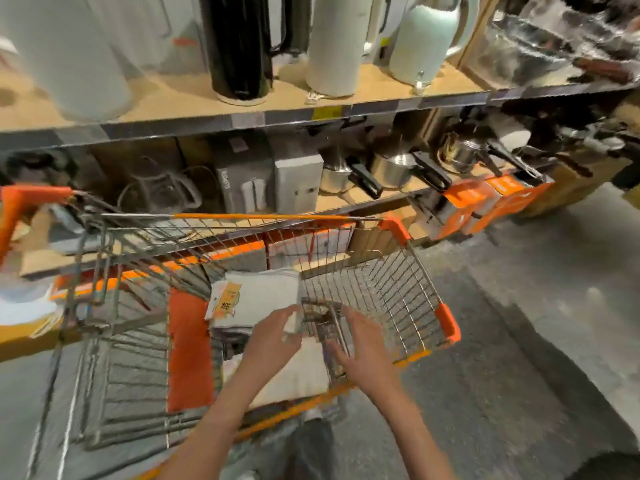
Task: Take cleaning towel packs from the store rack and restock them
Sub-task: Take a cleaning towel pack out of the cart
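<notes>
Towel packs (pixel 256 299) stacked in cart (pixel 446 320), beside rack (pixel 242 119). Left hand (pixel 273 336) touches top pack, fingers spread; right hand (pixel 360 344) spread, empty, just beside. Judged midway: collecting done, restocking left.

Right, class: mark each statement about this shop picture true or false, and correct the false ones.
1. The towel packs lie inside the wire trolley. True.
2. The left hand touches the corner of a pack. True.
3. The right hand grips a saucepan. False: it is spread open above the trolley basket and holds nothing.
4. The top shelf holds tall flasks and jugs, one of them a black flask. True.
5. The trolley's corners are blue. False: its corner guards are orange.
</notes>
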Available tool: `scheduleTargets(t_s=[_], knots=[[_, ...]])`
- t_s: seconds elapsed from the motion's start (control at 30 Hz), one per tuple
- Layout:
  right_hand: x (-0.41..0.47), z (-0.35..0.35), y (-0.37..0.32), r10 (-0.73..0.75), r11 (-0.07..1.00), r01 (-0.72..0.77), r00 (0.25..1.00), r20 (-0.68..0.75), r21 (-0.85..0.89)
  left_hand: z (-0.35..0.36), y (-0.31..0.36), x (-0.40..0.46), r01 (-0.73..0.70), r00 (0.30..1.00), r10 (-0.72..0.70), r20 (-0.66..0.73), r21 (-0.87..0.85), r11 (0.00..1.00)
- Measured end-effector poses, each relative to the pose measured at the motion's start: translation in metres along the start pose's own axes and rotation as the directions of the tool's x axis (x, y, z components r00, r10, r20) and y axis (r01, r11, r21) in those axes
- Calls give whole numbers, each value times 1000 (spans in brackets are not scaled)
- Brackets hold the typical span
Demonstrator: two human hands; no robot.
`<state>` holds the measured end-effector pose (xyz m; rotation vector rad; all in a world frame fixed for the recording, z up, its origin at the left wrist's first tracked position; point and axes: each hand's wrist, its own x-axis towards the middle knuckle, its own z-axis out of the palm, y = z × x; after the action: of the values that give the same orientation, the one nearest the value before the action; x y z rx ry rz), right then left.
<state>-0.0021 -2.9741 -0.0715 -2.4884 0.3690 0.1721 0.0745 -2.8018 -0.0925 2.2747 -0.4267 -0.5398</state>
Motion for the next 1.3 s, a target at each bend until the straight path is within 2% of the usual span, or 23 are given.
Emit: scheduleTargets(t_s=[0.17,0.3,0.43,0.63,0.73,0.87,1.0,1.1,1.2,1.3], knots=[[74,24,14,-136,988,151,948,288,-32,8,-25,25,219,962,-233,-142,-109,970],[118,54,20,-247,947,312,854,458,-72,20,-54,30,325,924,-348,-158,-157,933],[140,100,19,-268,936,352,757,596,-26,26,-91,32,459,846,-511,-156,-275,845],[146,176,26,-232,959,276,642,731,61,44,-151,39,540,789,-602,-126,-326,776],[147,213,37,-217,969,233,628,747,86,54,-182,36,585,770,-630,-98,-283,760],[157,259,45,-215,965,250,601,770,74,70,-214,39,589,770,-634,-72,-302,750],[167,293,41,-231,962,261,631,741,77,87,-234,39,592,740,-667,-85,-390,706],[175,316,43,-207,962,270,600,773,48,97,-245,38,590,720,-680,-138,-394,704],[185,331,42,-104,989,143,562,821,28,104,-250,40,602,698,-693,-180,-377,704],[192,334,42,-56,980,-144,469,881,139,111,-253,37,618,685,-705,-184,-365,696]])
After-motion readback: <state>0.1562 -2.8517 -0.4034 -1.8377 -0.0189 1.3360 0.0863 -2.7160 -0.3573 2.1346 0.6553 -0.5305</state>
